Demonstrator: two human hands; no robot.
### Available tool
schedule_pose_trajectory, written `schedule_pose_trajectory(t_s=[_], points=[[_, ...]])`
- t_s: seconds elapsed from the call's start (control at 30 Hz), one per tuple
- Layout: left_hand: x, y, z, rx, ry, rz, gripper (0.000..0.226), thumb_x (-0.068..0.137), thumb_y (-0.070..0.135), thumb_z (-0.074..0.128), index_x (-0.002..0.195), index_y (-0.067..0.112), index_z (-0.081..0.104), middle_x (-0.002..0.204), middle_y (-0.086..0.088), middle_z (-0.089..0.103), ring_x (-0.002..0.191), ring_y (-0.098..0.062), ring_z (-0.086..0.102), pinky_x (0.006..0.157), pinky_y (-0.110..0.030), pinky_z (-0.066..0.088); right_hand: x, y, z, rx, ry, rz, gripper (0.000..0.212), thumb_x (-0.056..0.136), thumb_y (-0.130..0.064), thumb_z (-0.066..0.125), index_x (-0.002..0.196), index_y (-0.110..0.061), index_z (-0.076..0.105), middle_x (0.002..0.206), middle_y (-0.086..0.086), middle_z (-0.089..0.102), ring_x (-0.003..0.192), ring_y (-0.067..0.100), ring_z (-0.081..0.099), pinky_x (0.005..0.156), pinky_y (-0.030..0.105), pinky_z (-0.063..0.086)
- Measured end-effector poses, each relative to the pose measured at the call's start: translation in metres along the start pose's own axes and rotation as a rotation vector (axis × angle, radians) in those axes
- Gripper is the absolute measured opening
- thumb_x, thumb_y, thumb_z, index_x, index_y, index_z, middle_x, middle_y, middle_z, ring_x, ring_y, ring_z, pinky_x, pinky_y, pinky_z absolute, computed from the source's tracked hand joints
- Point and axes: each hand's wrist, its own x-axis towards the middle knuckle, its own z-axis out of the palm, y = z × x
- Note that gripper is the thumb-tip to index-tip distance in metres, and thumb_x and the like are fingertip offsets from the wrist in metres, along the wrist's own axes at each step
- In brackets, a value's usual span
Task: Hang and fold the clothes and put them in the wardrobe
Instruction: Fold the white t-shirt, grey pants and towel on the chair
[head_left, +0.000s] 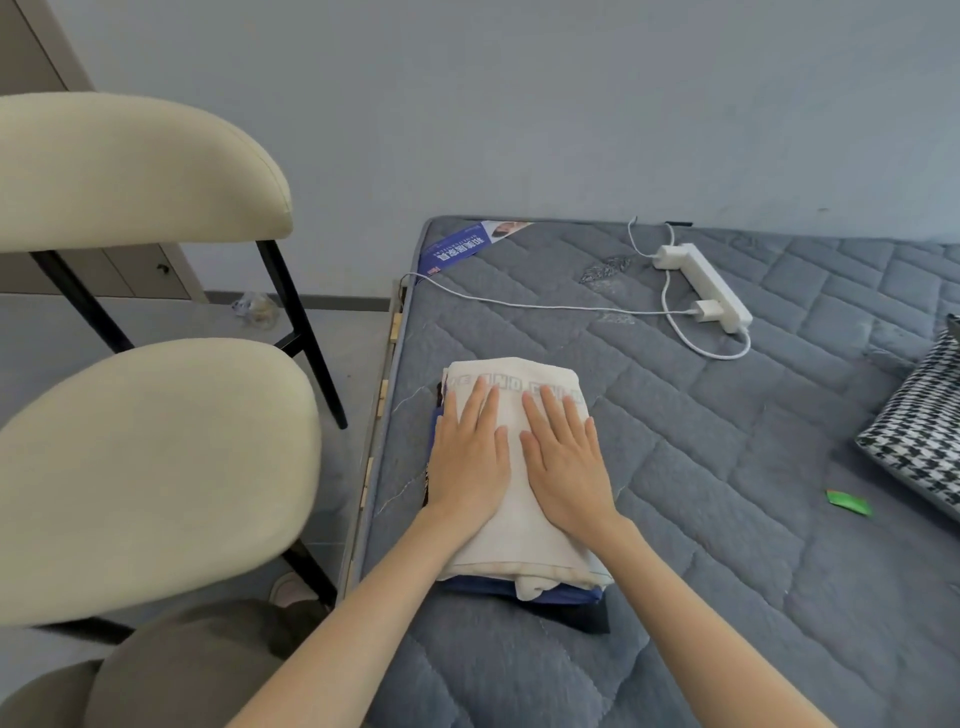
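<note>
1. Cream-white cloth, a folded garment (513, 535), lies on top of a small stack of folded clothes near the left edge of the grey quilted mattress (727, 519). Pale printed letters run along its far end.
2. The left hand (467, 467) lies flat, palm down, on the left half of the folded garment. Its fingers are straight and close together, and it grasps nothing.
3. The right hand (566, 467) lies flat in the same way on the right half, just beside the left hand. Its fingers are also stretched out and it holds nothing.
4. Under the folded garment a blue garment (561, 595) and a black garment (587, 618) show at the near end of the stack.
5. A white power strip (701, 286) lies near the far edge of the mattress, well apart from the stack. A white cable (519, 304) runs from it across the mattress to the left edge.
6. A black-and-white checked cushion (919, 431) lies at the right side of the mattress, and a small green scrap (848, 502) lies near it.
7. A blue printed label (457, 249) sits at the far left corner of the mattress.
8. Two cream chairs (130, 467) with black legs stand on the floor to the left of the mattress.
</note>
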Motion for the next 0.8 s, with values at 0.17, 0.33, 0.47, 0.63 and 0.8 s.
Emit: schedule_pose_trajectory(t_s=[0.17, 0.33, 0.47, 0.63, 0.8], points=[[0.004, -0.015, 0.028, -0.016, 0.044, -0.062, 0.053, 0.102, 0.028, 0.020, 0.152, 0.022, 0.004, 0.159, 0.012, -0.002, 0.146, -0.015, -0.009, 0.118, -0.037, -0.002, 0.001, 0.005, 0.019, 0.114, 0.008, 0.046, 0.048, 0.100, -0.045, 0.011, 0.147, -0.045, -0.002, 0.153, -0.018, -0.017, 0.144, 0.008, -0.018, 0.116, 0.036, -0.013], [0.009, -0.025, 0.037, -0.050, 0.049, -0.068, 0.055, 0.097, 0.033, 0.011, 0.151, 0.027, 0.005, 0.157, 0.017, -0.003, 0.145, -0.011, -0.011, 0.115, -0.034, -0.006, 0.009, 0.007, 0.033, 0.196, 0.039, 0.077, 0.046, 0.101, -0.040, 0.018, 0.143, -0.052, 0.002, 0.154, -0.020, -0.016, 0.143, 0.003, -0.019, 0.116, 0.035, -0.014], [0.009, -0.022, 0.035, -0.092, 0.042, -0.059, 0.058, 0.095, 0.035, 0.008, 0.151, 0.027, 0.004, 0.158, 0.017, -0.002, 0.144, -0.009, -0.013, 0.119, -0.037, 0.001, 0.009, 0.008, 0.029, 0.215, 0.035, 0.075, 0.048, 0.103, -0.035, 0.026, 0.142, -0.051, 0.004, 0.152, -0.022, -0.014, 0.145, 0.006, -0.015, 0.115, 0.033, -0.015], [-0.005, -0.028, 0.025, -0.303, -0.012, -0.143, 0.054, 0.100, 0.046, 0.025, 0.148, 0.044, 0.002, 0.156, 0.017, -0.014, 0.146, -0.011, -0.004, 0.113, -0.036, 0.023, -0.001, 0.008, 0.023, 0.284, 0.080, 0.089, 0.046, 0.101, -0.043, 0.028, 0.144, -0.051, 0.012, 0.157, -0.018, -0.007, 0.146, 0.007, -0.011, 0.117, 0.035, -0.007], [-0.015, -0.044, 0.020, -0.623, -0.061, -0.351, 0.073, 0.088, 0.068, 0.037, 0.146, 0.048, -0.001, 0.160, 0.007, -0.002, 0.146, -0.015, 0.007, 0.111, -0.038, 0.016, -0.012, 0.015, 0.013, 0.491, -0.011, 0.337, 0.055, 0.094, -0.062, 0.028, 0.142, -0.059, 0.003, 0.158, -0.017, -0.014, 0.147, 0.029, 0.003, 0.116, 0.052, 0.015]])
